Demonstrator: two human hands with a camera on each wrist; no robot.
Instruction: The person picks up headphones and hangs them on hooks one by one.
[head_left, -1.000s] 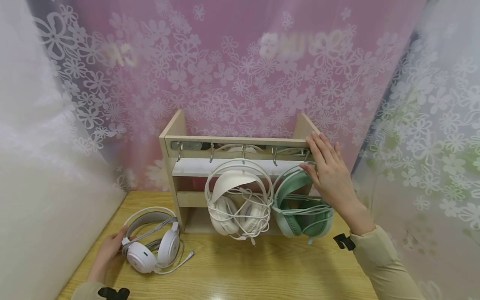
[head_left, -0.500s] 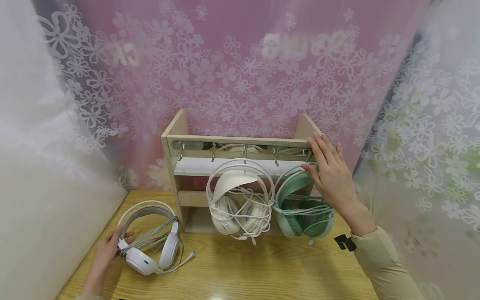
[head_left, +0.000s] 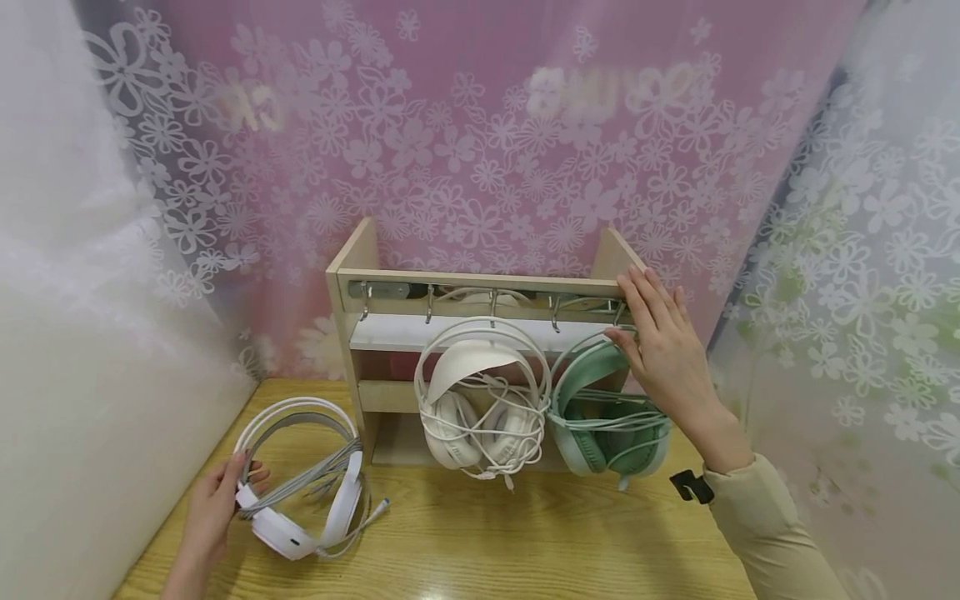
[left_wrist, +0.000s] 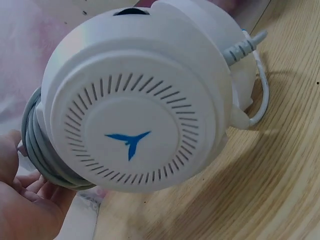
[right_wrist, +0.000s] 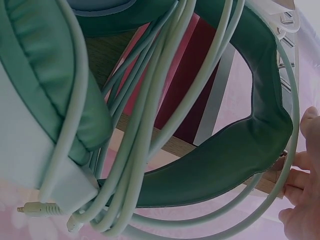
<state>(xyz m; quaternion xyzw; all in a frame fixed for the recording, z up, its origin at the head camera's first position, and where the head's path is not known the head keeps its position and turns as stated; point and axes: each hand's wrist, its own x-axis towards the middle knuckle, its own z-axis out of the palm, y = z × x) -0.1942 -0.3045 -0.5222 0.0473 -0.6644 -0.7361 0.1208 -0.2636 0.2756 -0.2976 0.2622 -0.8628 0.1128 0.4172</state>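
Observation:
At the left, my left hand (head_left: 212,504) grips a white gaming headset (head_left: 292,532) by its side near the earcup, where grey cable is wound. In the left wrist view the headset's earcup (left_wrist: 132,135) with a blue emblem fills the middle, the fingers beside the cable coil. My right hand (head_left: 667,358) rests with fairly straight fingers on the right end of the wooden shelf rack (head_left: 480,279). Just below it hang green headphones (head_left: 585,433) wrapped in their cable; the hand partly hides their top. White headphones (head_left: 450,425) hang on the rack's middle hook.
Metal hooks (head_left: 430,304) line the rack's front; the two left ones bear nothing. A white shelf board (head_left: 386,333) lies behind them. The rack stands on a wood-grain table (head_left: 480,542) between floral curtains (head_left: 480,167) at the back and sides.
My left hand has raised and tilted the white gaming headset, so its headband stands higher and its earcups show more edge-on. The right hand has stayed on the rack.

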